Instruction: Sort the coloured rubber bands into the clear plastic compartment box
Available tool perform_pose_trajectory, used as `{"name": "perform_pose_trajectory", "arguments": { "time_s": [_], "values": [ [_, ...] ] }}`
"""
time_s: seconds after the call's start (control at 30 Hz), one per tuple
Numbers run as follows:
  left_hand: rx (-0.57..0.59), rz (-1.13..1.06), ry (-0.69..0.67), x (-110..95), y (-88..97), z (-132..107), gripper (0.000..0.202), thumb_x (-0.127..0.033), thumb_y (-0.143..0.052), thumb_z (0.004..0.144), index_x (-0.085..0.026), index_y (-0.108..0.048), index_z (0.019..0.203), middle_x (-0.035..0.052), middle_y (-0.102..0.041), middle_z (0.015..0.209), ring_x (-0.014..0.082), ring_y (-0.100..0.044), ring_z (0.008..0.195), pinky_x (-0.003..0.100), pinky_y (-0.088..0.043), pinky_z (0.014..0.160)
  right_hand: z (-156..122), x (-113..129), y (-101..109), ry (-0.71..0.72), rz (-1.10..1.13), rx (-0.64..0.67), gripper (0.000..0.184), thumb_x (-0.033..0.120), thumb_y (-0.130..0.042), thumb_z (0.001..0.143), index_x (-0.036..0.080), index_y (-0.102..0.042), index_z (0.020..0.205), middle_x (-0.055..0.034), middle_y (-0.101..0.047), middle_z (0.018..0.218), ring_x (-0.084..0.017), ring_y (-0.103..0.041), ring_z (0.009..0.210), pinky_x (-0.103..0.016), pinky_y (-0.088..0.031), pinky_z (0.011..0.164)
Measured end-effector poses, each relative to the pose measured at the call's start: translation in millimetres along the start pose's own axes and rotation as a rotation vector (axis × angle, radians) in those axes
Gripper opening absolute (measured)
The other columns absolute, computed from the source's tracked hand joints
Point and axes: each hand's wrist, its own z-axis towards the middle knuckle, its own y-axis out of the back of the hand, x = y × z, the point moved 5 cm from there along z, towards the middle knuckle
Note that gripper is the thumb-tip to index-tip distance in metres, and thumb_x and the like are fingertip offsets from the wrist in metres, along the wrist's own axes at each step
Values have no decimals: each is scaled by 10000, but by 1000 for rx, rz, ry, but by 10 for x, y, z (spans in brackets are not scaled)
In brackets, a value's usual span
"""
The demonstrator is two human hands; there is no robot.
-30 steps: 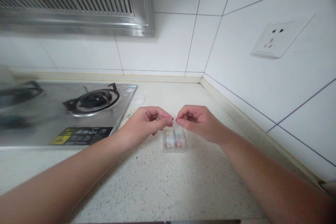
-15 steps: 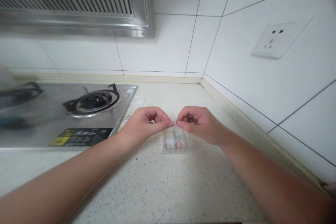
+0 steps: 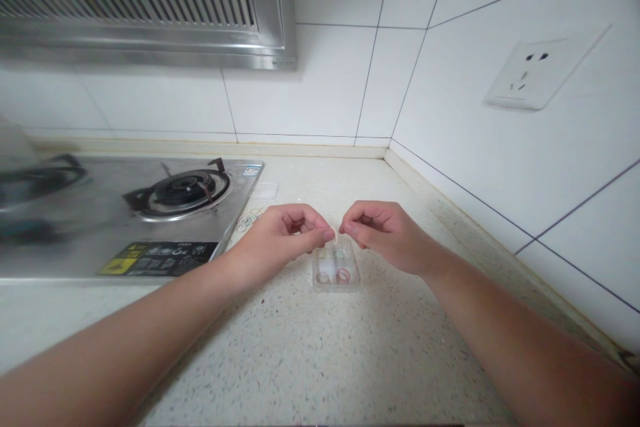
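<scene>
My left hand [image 3: 300, 230] pinches a thin pale rubber band [image 3: 336, 236] between thumb and forefinger. The band stands up as a small loop at the fingertips, above a clear plastic box [image 3: 336, 287]. Close beside the band, on its right, my right hand [image 3: 375, 230] has thumb and forefinger closed together; whether they grip anything is too small to make out. The box has compartments, with a red rubber band [image 3: 343, 277] at front right and a duller reddish one [image 3: 322, 278] at front left. Paler bands lie in the rear compartments, partly hidden by my hands.
Loose rubber bands [image 3: 249, 219] lie on the speckled counter [image 3: 320, 353] left of my left hand. Behind them is a clear flat plastic piece [image 3: 265, 191]. A gas stove [image 3: 110, 213] is on the left, under a range hood [image 3: 270, 33]. A tiled wall with a socket [image 3: 530, 73] rises at right.
My fingertips have moved slightly apart, the right hand shifting a little right. The pale band now shows as a narrower loop at my left fingertips. The camera view has shifted slightly.
</scene>
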Motion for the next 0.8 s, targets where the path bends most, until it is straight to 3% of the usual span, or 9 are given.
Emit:
{"name": "perform_pose_trajectory", "arguments": {
  "time_s": [0.5,0.8],
  "values": [
    [76,-51,14,13,-39,-14,243,-352,-700,818,-120,-628,827,-23,-556,666,44,-459,561,177,-350,505,4,-45,-19,-41,-50,27,263,367,-597,914,115,-632,850,-7,-494,648,-81,-407,580,-225,-300,505],
    [13,39,29,9,-10,9,236,-340,-683,816,-117,-609,803,-24,-540,642,49,-456,540,186,-351,498,-14,27,-27,10,-19,52,201,305,-643,873,105,-629,886,-6,-509,663,-74,-423,587,-202,-330,515]
  ]
}}
